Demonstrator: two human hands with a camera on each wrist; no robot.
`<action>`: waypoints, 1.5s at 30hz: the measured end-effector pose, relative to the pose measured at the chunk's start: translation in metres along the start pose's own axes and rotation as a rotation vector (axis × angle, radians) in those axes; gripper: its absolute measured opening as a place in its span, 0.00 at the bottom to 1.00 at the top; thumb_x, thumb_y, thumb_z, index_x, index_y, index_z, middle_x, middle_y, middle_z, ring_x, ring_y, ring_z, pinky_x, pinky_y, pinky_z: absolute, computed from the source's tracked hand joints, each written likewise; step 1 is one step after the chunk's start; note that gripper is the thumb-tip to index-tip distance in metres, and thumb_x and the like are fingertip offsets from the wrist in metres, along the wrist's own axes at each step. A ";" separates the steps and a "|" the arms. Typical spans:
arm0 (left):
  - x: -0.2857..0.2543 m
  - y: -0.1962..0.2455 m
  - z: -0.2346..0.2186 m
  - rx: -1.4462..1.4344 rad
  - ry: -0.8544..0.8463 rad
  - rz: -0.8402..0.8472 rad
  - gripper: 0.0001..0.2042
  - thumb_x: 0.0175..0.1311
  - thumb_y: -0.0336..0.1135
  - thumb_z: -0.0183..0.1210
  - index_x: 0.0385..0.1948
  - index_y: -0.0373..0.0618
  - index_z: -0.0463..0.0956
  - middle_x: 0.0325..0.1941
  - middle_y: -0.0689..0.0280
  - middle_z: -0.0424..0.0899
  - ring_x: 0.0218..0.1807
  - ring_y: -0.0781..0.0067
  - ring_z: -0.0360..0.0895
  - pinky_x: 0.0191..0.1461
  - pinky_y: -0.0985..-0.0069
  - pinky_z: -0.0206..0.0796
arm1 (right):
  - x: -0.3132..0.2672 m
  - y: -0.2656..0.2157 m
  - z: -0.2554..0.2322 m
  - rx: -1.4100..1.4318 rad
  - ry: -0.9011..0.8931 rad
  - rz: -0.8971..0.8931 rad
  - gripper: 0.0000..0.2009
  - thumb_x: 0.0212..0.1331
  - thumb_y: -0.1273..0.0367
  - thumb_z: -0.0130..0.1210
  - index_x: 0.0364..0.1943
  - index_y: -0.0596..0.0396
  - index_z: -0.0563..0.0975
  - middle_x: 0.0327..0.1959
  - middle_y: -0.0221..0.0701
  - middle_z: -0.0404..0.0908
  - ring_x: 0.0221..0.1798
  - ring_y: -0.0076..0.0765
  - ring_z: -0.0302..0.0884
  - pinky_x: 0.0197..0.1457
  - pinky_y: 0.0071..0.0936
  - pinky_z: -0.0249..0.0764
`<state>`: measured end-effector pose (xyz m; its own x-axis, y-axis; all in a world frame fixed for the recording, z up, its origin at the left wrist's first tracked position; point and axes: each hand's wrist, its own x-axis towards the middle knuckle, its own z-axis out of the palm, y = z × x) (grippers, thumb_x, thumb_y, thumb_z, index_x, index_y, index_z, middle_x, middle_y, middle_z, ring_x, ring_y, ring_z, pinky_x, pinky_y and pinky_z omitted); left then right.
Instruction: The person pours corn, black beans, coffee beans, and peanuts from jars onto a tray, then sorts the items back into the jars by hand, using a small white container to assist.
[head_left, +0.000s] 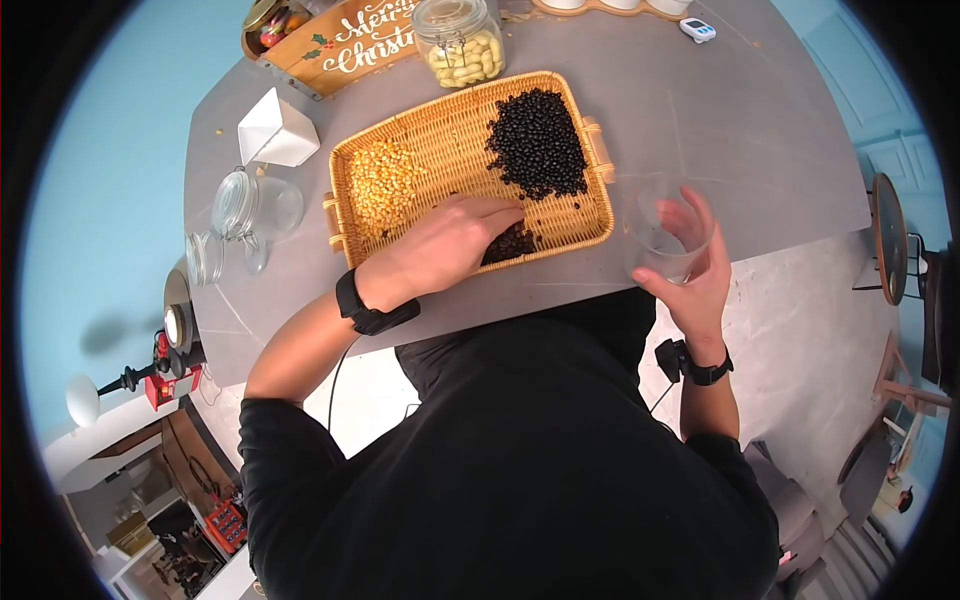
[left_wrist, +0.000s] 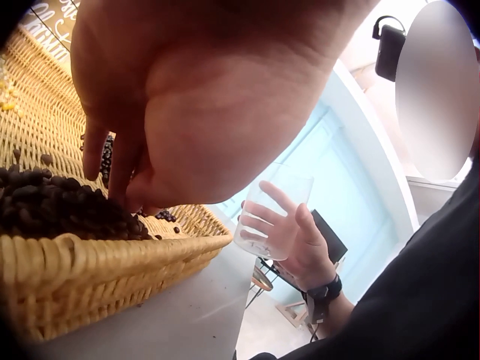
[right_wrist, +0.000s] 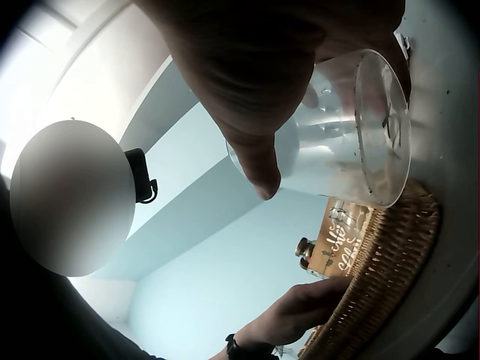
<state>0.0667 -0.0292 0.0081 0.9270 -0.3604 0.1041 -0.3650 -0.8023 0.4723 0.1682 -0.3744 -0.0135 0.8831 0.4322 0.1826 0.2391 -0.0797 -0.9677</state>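
Observation:
My left hand [head_left: 440, 242] reaches into a wicker tray [head_left: 440, 125], at the dark brown coffee beans [head_left: 511, 246] heaped by its near side. In the left wrist view, thumb and fingertips close together at the edge of that coffee bean pile [left_wrist: 56, 206], partly hiding it. Yellow corn kernels [head_left: 380, 188] lie in the tray's left end, and shiny black beans [head_left: 540, 145] fill its far right corner. Right of the tray, my right hand [head_left: 703, 278] holds a clear cup [right_wrist: 330, 139], thumb on one side and fingers around the other. Small dark specks show toward the cup's base.
Behind the tray stand a glass jar [head_left: 462, 55] of pale pods and a wooden "Merry Christmas" box [head_left: 350, 45]. Left are a white angular container [head_left: 280, 132] and an open clip-top jar [head_left: 270, 205]. A small white device [head_left: 698, 30] lies far right. The table's front edge runs close to my body.

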 end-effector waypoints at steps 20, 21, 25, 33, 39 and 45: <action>0.019 0.007 -0.006 0.069 -0.293 0.110 0.24 0.67 0.20 0.61 0.65 0.38 0.85 0.70 0.56 0.90 0.70 0.55 0.86 0.79 0.57 0.72 | 0.001 0.001 -0.001 -0.013 0.007 -0.029 0.56 0.45 0.63 0.91 0.82 0.62 0.70 0.70 0.43 0.85 0.75 0.44 0.83 0.84 0.48 0.74; 0.020 0.008 -0.008 0.072 -0.377 0.081 0.24 0.67 0.20 0.61 0.66 0.39 0.85 0.70 0.56 0.89 0.70 0.56 0.86 0.80 0.57 0.72 | 0.000 0.001 -0.001 -0.013 0.008 -0.027 0.56 0.45 0.63 0.91 0.82 0.62 0.70 0.70 0.43 0.85 0.75 0.44 0.83 0.84 0.47 0.74; 0.022 0.007 -0.003 0.103 -0.166 0.179 0.25 0.68 0.22 0.61 0.68 0.38 0.84 0.71 0.56 0.89 0.69 0.55 0.86 0.78 0.59 0.74 | 0.001 0.001 -0.002 -0.024 0.005 -0.030 0.56 0.45 0.63 0.91 0.82 0.62 0.70 0.70 0.43 0.84 0.74 0.44 0.83 0.83 0.47 0.74; 0.054 0.009 0.012 0.053 -0.140 0.265 0.25 0.70 0.24 0.59 0.70 0.38 0.82 0.76 0.54 0.85 0.69 0.54 0.86 0.77 0.60 0.75 | 0.000 -0.001 -0.001 -0.008 0.007 -0.025 0.57 0.45 0.64 0.91 0.82 0.63 0.70 0.70 0.43 0.84 0.74 0.44 0.82 0.84 0.47 0.75; 0.057 0.006 0.008 0.000 -0.217 0.290 0.24 0.71 0.24 0.58 0.69 0.36 0.82 0.74 0.54 0.86 0.70 0.53 0.86 0.78 0.59 0.74 | -0.003 -0.001 -0.006 -0.017 0.015 -0.020 0.57 0.45 0.64 0.91 0.83 0.63 0.70 0.70 0.43 0.84 0.74 0.43 0.82 0.84 0.47 0.75; 0.061 -0.001 0.015 0.094 -0.087 0.315 0.22 0.70 0.23 0.58 0.66 0.37 0.85 0.71 0.54 0.88 0.69 0.52 0.86 0.76 0.60 0.75 | -0.001 0.001 -0.004 -0.008 0.014 -0.013 0.57 0.46 0.64 0.91 0.83 0.63 0.70 0.71 0.43 0.84 0.74 0.44 0.83 0.83 0.48 0.75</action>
<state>0.1226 -0.0570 0.0008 0.7582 -0.6333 0.1550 -0.6421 -0.6842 0.3456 0.1694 -0.3785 -0.0142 0.8856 0.4204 0.1972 0.2532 -0.0812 -0.9640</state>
